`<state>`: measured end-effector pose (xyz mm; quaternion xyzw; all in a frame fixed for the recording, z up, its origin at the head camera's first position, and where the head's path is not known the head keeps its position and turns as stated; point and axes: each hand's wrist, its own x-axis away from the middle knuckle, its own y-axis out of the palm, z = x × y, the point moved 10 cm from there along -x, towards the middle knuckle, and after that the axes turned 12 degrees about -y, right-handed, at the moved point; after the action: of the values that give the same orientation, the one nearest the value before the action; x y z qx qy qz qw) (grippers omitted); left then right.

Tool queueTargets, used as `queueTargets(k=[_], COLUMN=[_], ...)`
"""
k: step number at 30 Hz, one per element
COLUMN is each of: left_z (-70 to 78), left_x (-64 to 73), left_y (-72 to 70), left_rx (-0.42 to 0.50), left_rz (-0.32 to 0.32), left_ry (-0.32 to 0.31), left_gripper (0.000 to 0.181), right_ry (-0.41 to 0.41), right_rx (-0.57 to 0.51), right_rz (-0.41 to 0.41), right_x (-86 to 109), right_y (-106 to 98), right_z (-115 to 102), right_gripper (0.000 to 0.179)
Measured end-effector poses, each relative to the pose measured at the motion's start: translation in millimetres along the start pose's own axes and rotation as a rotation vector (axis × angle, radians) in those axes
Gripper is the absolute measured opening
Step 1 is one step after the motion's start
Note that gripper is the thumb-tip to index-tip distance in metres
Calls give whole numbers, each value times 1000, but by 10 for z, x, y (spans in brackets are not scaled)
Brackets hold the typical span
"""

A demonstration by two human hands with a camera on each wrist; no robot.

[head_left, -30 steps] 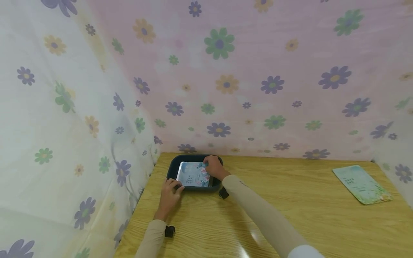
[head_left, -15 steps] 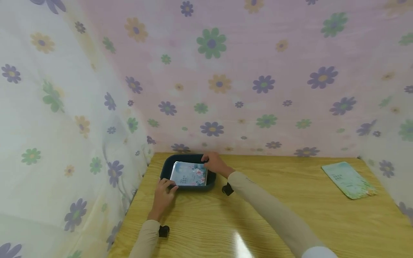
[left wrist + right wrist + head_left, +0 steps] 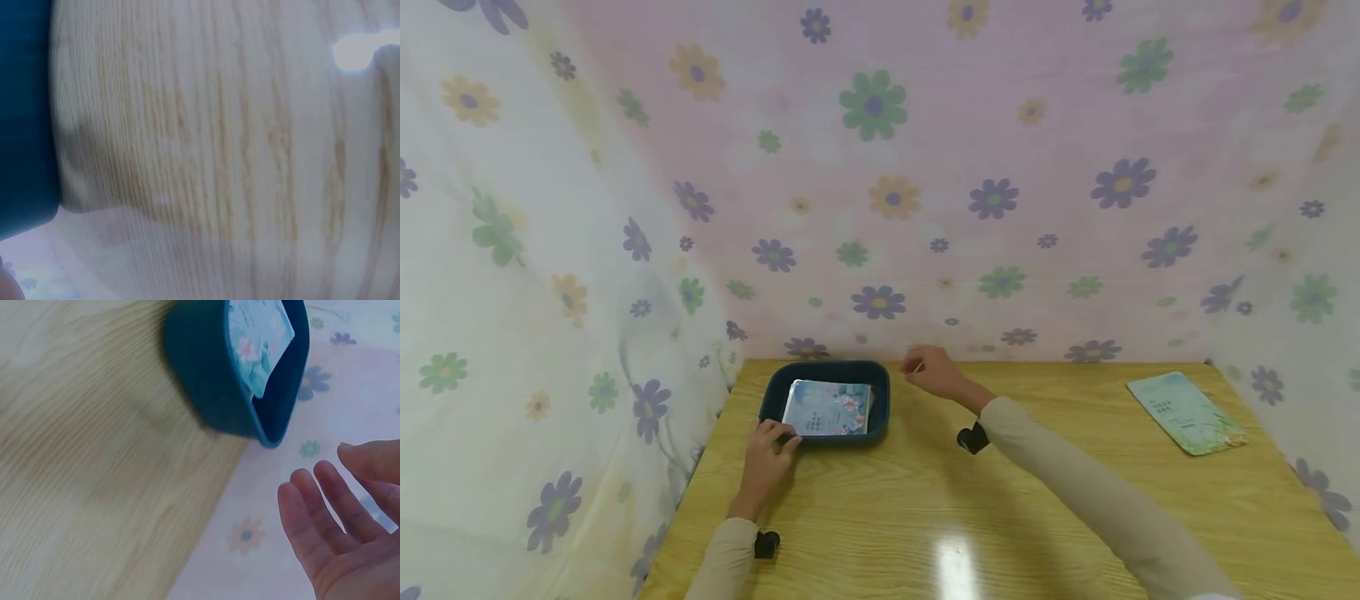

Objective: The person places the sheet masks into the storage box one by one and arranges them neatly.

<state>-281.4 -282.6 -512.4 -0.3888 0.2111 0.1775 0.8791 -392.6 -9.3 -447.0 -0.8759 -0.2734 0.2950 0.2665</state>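
Note:
A dark teal plastic bin [image 3: 882, 429] stands at the table's back left. In it lies a stack of flat, light-blue packets [image 3: 823, 408] printed with pink flowers and small lettering, tilted in the right wrist view. My left hand [image 3: 765, 461] holds the bin's near left corner, fingers over the rim and thumb at the front wall. Just right of the bin, over the table's back edge, is my right hand [image 3: 936, 372]. It is apart from the bin; the right wrist view shows its fingers [image 3: 306, 515] loosely bent with nothing between them.
A single pale-green packet [image 3: 1183, 414] with a grass-and-flower print lies at the table's right. The wooden table [image 3: 1037, 508] meets flower-printed cloth [image 3: 940, 167] at its back and left. Each wrist carries a small black camera [image 3: 973, 438].
My right hand has let go of the packets and moved out of the bin to the right. The left hand stays at the bin's corner. The head view has turned slightly right.

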Motion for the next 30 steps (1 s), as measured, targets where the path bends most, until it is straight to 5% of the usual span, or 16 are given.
queueTargets(k=[13,30], left_z=[12,161], left_x=[26,2], left_y=[-2,13], left_rx=[-47,-156], left_rz=[-9,-46], left_ry=[36,195], left_gripper=[19,20], right_ry=[152,242], right_rx=[-71,-6], right_rz=[2,60], right_x=[765,1592], right_y=[-491,-1087], right_z=[358,663], right_gripper=[14,18])
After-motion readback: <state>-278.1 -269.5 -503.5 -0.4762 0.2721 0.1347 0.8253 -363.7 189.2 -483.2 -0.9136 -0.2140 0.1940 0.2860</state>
